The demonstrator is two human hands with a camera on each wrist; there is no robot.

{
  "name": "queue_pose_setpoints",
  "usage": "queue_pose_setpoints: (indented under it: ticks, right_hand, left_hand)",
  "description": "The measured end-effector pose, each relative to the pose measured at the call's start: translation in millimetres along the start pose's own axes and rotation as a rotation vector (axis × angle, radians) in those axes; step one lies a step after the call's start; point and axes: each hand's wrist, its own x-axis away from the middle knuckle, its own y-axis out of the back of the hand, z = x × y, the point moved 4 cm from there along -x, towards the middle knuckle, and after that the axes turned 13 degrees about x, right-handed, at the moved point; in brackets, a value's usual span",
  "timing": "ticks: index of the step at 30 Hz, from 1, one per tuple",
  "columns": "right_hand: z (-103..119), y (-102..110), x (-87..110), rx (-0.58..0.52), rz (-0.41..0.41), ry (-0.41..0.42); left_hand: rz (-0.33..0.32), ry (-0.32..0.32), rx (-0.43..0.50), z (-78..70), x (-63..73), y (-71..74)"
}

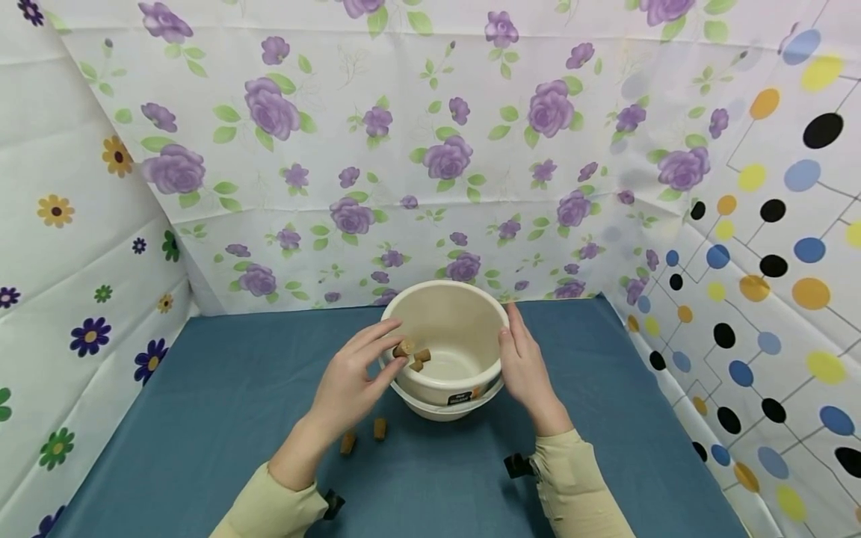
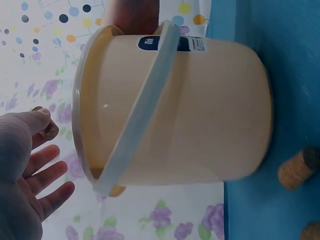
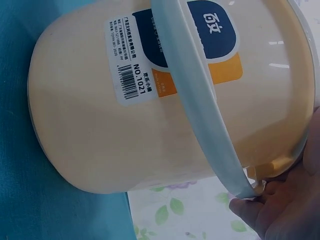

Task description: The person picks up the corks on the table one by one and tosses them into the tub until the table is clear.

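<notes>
In the head view, my left hand [image 1: 356, 373] pinches a cork [image 1: 403, 348] between thumb and fingertips at the left rim of a cream plastic bucket [image 1: 437, 392]. The same cork [image 2: 50, 131] shows beside the bucket's mouth in the left wrist view, my other fingers spread. Inside the bucket lie small corks [image 1: 423, 356]. My right hand [image 1: 528, 366] holds the right side of the rim; in the right wrist view its fingers sit by the handle joint. The pale handle [image 3: 195, 100] hangs down across the bucket's front, over a label [image 3: 127, 75].
Two loose corks, one [image 1: 347, 443] left of the other [image 1: 380, 429], stand on the blue cloth [image 1: 235, 418] in front of the bucket. A flowered sheet [image 1: 303, 172] rises behind, with patterned sheets at both sides.
</notes>
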Motion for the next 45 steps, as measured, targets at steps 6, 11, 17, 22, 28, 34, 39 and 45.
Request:
queue_pose_setpoints:
  ticks: [6,11,17,22,28,34,39,45]
  right_hand:
    - [0,1,0.0,0.006,-0.001,-0.01]
    - [-1,1,-0.6,0.005,0.0,-0.026]
    - [-3,0,0.2,0.006,0.016,-0.035]
    - [-4,1,0.2,0.008,0.009,-0.041]
    - [-2,1,-0.3,0.009,0.006,-0.044]
    - [-2,1,-1.0,0.015,0.008,-0.048]
    - [-2,1,-1.1,0.011,0.012,-0.049]
    - [-1,-1,-0.1,0.004,0.023,-0.047]
  left_hand:
    - [0.02,0.008,0.005,-3.7,-10.9,-8.5]
    - [0.032,0.004,-0.005,-6.7,-21.3,-17.0]
    - [0.089,0.06,-0.048,-6.4,-32.0,-29.4]
    - [0.217,0.186,-0.103,-2.6,-44.1,-43.0]
    - [0.396,0.287,-0.125,1.3,-60.6,-58.6]
    - [0.503,0.368,-0.065,6.2,-73.5,-73.8]
    - [0.551,0.428,-0.051,6.4,-80.1,-89.6]
    - [0.564,0.462,-0.056,3.4,-84.2,-101.6]
